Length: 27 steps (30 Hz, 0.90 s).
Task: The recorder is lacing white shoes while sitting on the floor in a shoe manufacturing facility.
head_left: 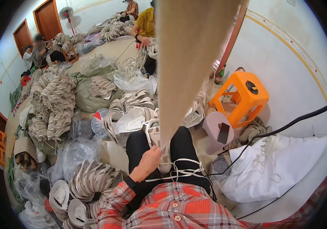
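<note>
Gripping a white shoe upper [156, 139] at lower centre of the frame: left hand [149, 162], closed on its near edge, over the black-trousered lap. Just right of the hand, white laces [182, 170] lying loose across the thighs. Right hand hidden, cannot tell its state. Blocking upper centre, a wide beige strip [186, 57] hanging down to the upper. At right, an orange stool [243, 97]; below it, a white sack [274, 168]. At lower left, stacked uppers [91, 179].

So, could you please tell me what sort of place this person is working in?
Probably a small informal workshop for shoe parts: stacked bundles of shoe uppers cover the floor, other people sit working among them, and the left hand holds a white upper.
</note>
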Motion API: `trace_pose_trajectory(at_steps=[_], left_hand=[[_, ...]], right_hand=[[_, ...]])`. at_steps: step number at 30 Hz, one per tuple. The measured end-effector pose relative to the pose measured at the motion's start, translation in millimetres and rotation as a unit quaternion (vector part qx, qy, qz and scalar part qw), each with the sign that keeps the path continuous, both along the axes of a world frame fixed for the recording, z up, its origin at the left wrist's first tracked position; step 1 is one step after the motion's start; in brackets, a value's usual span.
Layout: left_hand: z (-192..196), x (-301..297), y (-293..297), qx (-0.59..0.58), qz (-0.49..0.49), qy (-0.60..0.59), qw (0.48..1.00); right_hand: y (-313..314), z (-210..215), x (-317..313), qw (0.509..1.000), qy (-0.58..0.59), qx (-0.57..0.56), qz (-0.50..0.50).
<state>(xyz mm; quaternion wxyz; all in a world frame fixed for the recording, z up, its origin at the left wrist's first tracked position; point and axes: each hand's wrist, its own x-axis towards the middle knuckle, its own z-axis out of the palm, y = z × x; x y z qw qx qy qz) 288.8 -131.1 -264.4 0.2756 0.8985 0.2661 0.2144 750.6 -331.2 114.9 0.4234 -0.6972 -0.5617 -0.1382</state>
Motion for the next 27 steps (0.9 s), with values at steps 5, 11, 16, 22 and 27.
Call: trace_pose_trajectory(at_steps=[5,11,16,22,27], left_hand=[[136.2,-21.9,10.1,-0.183,-0.012,-0.151,0.971],[144.0,-186.6,62.7,-0.37,0.274,-0.538,0.706],[-25.9,-334.1,26.4,-0.156,0.475,0.311,0.808],[50.4,-31.0,24.3,-0.458,0.143,-0.063,0.875],[10.2,18.8,11.9,-0.424,0.044,-0.021,0.905]], right_hand=[[-30.5,-24.7,6.8,0.997,0.007,-0.017,-0.068],[-62.6,-49.3,-2.6,0.987,0.01,-0.046,-0.155],[-54.4,-141.2,-29.4,0.968,0.153,-0.062,-0.191],[109.2,-359.4,-227.8,0.876,0.425,-0.204,0.103],[128.1,-384.8,-292.9,0.906,0.212,-0.34,0.136]])
